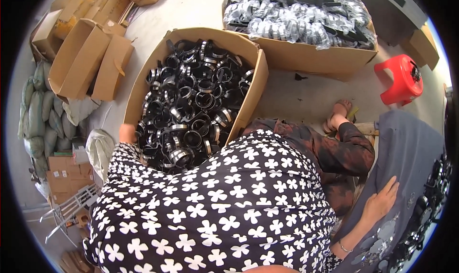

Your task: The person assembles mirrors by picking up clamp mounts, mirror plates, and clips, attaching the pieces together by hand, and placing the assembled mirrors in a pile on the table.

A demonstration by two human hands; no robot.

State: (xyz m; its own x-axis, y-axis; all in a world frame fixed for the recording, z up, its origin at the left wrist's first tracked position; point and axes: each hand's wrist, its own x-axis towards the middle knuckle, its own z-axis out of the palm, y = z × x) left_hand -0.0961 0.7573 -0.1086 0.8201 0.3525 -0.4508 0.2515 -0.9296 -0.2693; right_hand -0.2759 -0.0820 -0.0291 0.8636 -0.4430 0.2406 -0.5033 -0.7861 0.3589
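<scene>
My right hand (pixel 381 202) lies flat, fingers stretched, on a dark grey cloth (pixel 399 163) at the right, with nothing in it. Small clear and silvery bits are scattered on the cloth near that wrist. At the left, only a short part of my left hand (pixel 126 133) shows at the near left wall of an open cardboard box (pixel 262 77); its fingers are hidden, so what it holds cannot be made out. The box is heaped with black ring-shaped parts (pixel 204 100) that carry shiny silver bands.
Behind stands another cardboard box (pixel 315 60) full of plastic-wrapped parts (pixel 306 24). A red stool (pixel 401 79) is at the far right. Several black parts (pixel 420 225) line the cloth's right edge. Empty cartons (pixel 79 58), green sacks (pixel 36 115) and a metal rack (pixel 71 208) stand at left.
</scene>
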